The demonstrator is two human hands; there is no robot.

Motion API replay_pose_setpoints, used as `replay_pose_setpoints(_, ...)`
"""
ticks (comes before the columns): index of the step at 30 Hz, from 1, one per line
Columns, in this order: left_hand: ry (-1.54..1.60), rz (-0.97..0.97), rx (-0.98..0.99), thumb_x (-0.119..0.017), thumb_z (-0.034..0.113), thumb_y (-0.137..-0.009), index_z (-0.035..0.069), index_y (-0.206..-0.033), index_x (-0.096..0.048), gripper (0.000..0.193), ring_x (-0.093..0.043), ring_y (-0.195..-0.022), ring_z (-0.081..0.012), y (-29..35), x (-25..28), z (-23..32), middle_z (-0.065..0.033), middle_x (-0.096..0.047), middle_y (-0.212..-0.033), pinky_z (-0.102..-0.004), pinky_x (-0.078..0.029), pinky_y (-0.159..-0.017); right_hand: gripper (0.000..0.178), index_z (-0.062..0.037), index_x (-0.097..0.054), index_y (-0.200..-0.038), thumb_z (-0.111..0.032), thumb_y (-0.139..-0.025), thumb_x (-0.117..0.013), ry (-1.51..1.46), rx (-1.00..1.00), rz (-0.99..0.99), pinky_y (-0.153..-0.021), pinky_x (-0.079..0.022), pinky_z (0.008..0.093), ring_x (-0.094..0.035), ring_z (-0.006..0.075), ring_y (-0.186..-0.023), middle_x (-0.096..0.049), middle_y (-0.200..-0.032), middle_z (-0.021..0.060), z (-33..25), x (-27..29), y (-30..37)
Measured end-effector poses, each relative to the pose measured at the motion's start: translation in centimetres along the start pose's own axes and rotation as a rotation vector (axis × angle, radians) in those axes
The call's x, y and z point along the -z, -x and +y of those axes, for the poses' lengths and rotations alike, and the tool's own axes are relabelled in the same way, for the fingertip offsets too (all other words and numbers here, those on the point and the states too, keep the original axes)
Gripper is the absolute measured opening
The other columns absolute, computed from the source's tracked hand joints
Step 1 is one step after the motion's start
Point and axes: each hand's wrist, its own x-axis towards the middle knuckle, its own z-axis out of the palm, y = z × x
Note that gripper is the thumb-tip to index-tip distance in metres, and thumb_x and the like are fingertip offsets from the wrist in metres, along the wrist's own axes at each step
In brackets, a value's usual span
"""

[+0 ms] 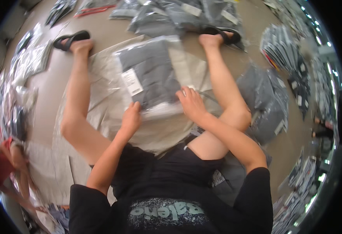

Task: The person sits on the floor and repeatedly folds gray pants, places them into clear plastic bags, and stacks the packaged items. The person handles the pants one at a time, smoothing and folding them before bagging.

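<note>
Packed goods crowd the brown floor [48, 91]: grey bagged garments [167, 19] lie beyond the feet, at least 4 of them, a grey plastic-wrapped pile [262, 101] sits beside the right leg, a stack of grey packets [279, 46] stands farther right, and clear bags [32, 62] line the left. 2 bare legs, with 2 black sandals [70, 39], flank the beige sheet [103, 78]. On it, between the shins, lies 1 grey garment in a clear bag [151, 64] with 1 white label [132, 82]. The left hand [131, 117] is curled at its lower-left edge, the right hand [192, 103] bent-fingered at its lower-right edge; whether either pinches plastic I cannot tell. 1 other person [1, 165], in red, is at far left.
</note>
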Motion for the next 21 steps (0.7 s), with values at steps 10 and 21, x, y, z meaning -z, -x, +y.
replay_pose_setpoints(10, 0.363, 0.209, 0.055, -0.055, -0.008, -0.091, 0.002, -0.108, -0.067, 0.023, -0.052, -0.078, -0.0108, -2.9, 7.0, 1.0, -0.0018, -0.059, -0.090, -0.0281, -0.044, -0.070, 0.006, -0.0068, -0.070, -0.093, -0.013, -0.091, -0.071, -0.224, 0.050, 0.131, -0.078, -0.058, 0.0432, -0.070, 0.0315, -0.092, -0.069, -0.093, 0.0106, 6.4, 0.0, -2.0)
replay_pose_setpoints(21, -0.242, 0.312, -0.248, -0.067, -0.005, -0.084, 0.000, -0.119, -0.070, 0.035, -0.063, -0.116, -0.0353, -3.9, 18.8, 8.7, -0.0173, -0.068, -0.115, -0.0447, -0.047, -0.104, 0.021, -0.0054, -0.072, -0.084, -0.024, -0.089, -0.081, -0.631, 0.017, 0.349, -0.073, -0.057, 0.0394, -0.071, 0.0286, -0.081, -0.070, -0.087, 0.0090, 1.3, 8.3, -9.0)
